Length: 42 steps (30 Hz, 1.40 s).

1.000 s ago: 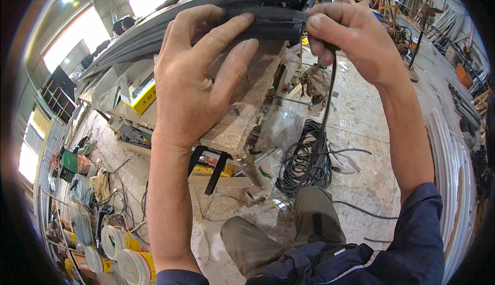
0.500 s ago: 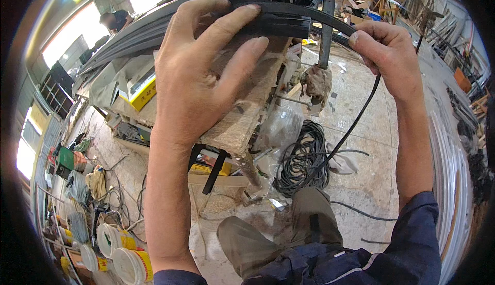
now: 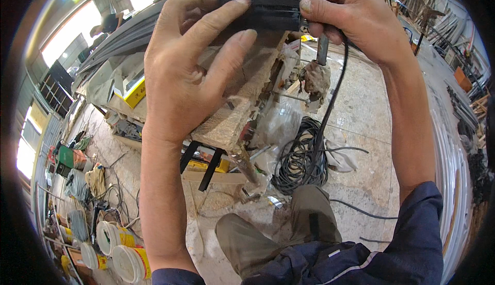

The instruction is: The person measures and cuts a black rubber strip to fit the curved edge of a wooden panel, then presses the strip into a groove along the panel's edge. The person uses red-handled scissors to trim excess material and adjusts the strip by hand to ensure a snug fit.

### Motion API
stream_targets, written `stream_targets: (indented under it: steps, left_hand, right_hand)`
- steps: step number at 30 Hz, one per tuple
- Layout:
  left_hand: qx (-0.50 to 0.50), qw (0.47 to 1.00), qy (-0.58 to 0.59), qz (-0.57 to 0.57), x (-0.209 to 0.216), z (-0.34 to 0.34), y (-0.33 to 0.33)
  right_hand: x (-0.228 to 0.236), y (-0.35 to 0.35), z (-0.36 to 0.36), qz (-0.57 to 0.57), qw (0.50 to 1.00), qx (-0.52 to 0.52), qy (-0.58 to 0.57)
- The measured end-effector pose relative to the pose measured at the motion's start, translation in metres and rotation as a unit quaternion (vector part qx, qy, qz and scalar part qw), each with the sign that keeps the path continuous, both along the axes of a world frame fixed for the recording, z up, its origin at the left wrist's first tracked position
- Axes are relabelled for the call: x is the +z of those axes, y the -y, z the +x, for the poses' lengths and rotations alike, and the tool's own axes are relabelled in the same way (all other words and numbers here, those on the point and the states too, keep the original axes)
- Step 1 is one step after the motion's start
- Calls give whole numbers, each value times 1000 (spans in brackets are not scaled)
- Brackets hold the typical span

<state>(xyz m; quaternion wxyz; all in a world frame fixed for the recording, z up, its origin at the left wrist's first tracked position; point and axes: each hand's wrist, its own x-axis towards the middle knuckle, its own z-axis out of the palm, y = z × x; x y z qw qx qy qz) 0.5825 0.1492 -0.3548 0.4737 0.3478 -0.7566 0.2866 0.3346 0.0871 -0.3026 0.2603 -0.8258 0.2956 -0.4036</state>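
Note:
Long black profiles (image 3: 276, 21) with grooved faces lie on the workbench, their cut ends toward my right hand. My left hand (image 3: 188, 66) rests against them, its fingers spread and the thumb apart from the index finger. At the profiles' end, my right hand (image 3: 356, 17) is closed in a pinch on a thin black rubber strip (image 3: 336, 91). From below that hand the strip hangs down toward a tangled black coil (image 3: 301, 161) on the floor. The fingers hide the exact spot where strip and profile meet.
The worn workbench (image 3: 227, 122) carries a yellow box (image 3: 135, 93). A metal post (image 3: 322, 50) stands beyond its end. White buckets (image 3: 126, 264) and loose cables lie at the lower left. Long pale profiles (image 3: 454, 182) line the right side. Another person (image 3: 107, 24) is at the far left.
My right hand has moved left to the profiles' end, and the arched stretch of strip between the hands no longer shows. My left hand has shifted slightly left and stays spread.

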Motion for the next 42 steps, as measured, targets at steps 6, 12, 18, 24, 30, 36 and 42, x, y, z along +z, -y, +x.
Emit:
stream_targets:
  steps: [6,12,18,24,30,36,42]
  left_hand:
    - [5,1000,-6,4,0,0,0]
    - [14,1000,3,5,1,0,0]
    - [34,999,8,7,1,0,-3]
    - [24,1000,-6,-13,2,2,0]
    - [17,1000,1,-14,1,-1,-3]
    - [18,1000,8,-14,0,-1,0]
    - [24,999,7,-31,1,5,4]
  right_hand:
    - [-37,15,-19,6,995,84,56]
    - [-53,9,-43,-2,996,-1,84]
    - [-37,9,-40,-128,987,-89,44]
    - [-33,11,-35,-172,975,-121,68]
    - [-36,8,-34,-184,974,-128,47]
    - [-24,9,-29,-178,975,-129,21]
    - [-29,18,-33,-173,976,-131,9]
